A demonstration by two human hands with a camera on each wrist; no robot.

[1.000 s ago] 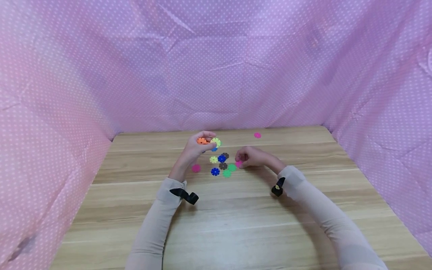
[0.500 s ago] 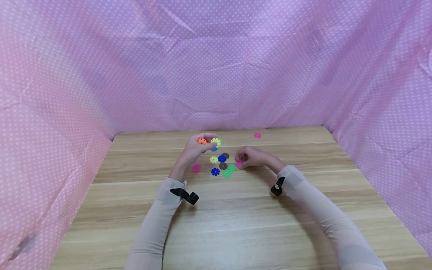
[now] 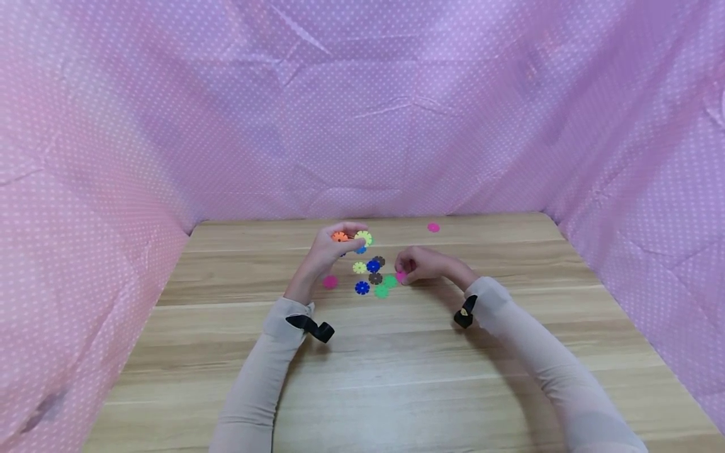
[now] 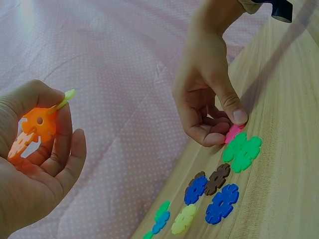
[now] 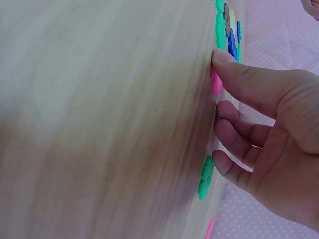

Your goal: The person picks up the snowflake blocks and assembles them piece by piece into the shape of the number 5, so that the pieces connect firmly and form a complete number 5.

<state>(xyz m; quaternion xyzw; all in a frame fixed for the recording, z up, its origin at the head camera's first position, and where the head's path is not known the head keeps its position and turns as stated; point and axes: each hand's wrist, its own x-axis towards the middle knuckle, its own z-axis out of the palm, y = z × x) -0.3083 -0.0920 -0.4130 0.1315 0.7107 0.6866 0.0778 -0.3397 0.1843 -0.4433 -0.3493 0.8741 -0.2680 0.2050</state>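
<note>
My left hand is raised above the table and holds joined plastic snowflake discs, notched round the rim. Two orange discs lie inside the hand in the left wrist view, and a yellow disc is pinched between thumb and finger. My right hand is down at the tabletop, its thumb and fingertips on a pink disc. In the right wrist view the thumb lies on that pink disc; the other fingers are curled, and the index finger is hard to make out. Two green discs lie beside it.
Between the hands, blue discs, brown discs and a loose yellow disc lie on the wooden table. One pink disc is at the left, another far pink disc near the back edge. Dotted pink cloth surrounds the table.
</note>
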